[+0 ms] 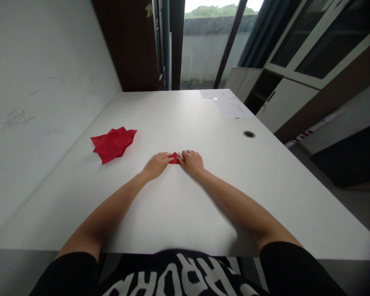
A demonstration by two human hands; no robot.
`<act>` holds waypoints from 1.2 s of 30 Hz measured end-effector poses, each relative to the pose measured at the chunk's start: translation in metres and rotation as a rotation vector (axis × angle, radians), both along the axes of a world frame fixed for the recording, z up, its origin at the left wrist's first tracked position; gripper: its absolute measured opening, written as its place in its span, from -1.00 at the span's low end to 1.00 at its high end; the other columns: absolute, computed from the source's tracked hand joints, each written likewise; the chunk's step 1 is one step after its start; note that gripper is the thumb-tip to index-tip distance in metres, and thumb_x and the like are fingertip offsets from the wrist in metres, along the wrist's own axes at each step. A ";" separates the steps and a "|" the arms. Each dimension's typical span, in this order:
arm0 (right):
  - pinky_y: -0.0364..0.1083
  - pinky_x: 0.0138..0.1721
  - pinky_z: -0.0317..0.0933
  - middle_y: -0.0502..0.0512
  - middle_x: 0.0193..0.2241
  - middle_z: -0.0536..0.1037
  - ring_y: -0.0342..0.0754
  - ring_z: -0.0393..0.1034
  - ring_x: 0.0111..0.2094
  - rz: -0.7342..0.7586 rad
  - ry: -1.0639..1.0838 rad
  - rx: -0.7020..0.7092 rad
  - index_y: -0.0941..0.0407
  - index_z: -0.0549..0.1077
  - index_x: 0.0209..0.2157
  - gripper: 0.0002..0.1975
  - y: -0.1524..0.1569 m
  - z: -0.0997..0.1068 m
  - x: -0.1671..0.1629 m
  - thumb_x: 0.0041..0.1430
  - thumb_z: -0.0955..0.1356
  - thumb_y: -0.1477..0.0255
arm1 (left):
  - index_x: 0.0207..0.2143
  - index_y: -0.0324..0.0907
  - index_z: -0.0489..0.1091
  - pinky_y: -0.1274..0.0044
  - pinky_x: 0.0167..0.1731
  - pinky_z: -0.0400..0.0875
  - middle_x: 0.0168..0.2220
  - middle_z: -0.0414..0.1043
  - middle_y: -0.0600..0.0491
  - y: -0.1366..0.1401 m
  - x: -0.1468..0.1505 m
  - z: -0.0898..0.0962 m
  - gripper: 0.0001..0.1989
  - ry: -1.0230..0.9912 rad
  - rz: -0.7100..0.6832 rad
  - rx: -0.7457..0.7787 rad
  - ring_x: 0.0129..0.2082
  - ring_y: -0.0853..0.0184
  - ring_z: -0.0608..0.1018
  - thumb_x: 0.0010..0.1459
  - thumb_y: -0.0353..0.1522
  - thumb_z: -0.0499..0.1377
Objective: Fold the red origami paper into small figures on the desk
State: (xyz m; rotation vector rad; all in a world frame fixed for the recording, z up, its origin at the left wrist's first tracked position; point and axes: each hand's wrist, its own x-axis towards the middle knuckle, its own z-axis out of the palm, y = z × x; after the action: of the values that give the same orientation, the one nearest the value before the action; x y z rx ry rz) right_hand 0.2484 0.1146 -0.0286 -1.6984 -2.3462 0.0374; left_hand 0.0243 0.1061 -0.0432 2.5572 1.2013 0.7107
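Note:
A small folded piece of red paper point(174, 158) lies on the white table point(179, 205), in front of my body. My left hand point(157, 165) grips its left side, fingers pressed together on the paper. From the other side my right hand point(192, 161) is closed on the right edge, with the thumb on the paper and the other fingers curled. Between the hands the paper shows a pointed top; its outer ends are hidden under my fingers.
Creased red paper sheets point(114, 144) lie in a loose pile at the left. White printed papers point(231, 107) rest at the far right, near a round cable hole point(249, 134). A wall point(49, 102) borders the table's left side; cabinets point(286, 102) stand beyond its right edge.

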 end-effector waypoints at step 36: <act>0.03 -0.01 0.10 0.27 -0.04 0.48 0.15 0.27 0.02 -0.093 0.006 0.079 0.10 0.42 0.06 -0.69 0.013 -0.008 0.013 0.40 0.24 0.28 | 0.31 -0.01 0.26 0.14 0.27 0.08 0.29 0.26 -0.14 -0.021 0.026 0.006 -0.45 0.265 0.212 0.026 0.28 0.00 0.26 0.34 -0.08 0.05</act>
State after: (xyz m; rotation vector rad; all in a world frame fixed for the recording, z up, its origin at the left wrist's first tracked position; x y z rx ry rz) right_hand 0.2616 0.1274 -0.0362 -1.7640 -2.2308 -0.0663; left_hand 0.0500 0.0848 -0.0371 2.6340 1.5731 0.4382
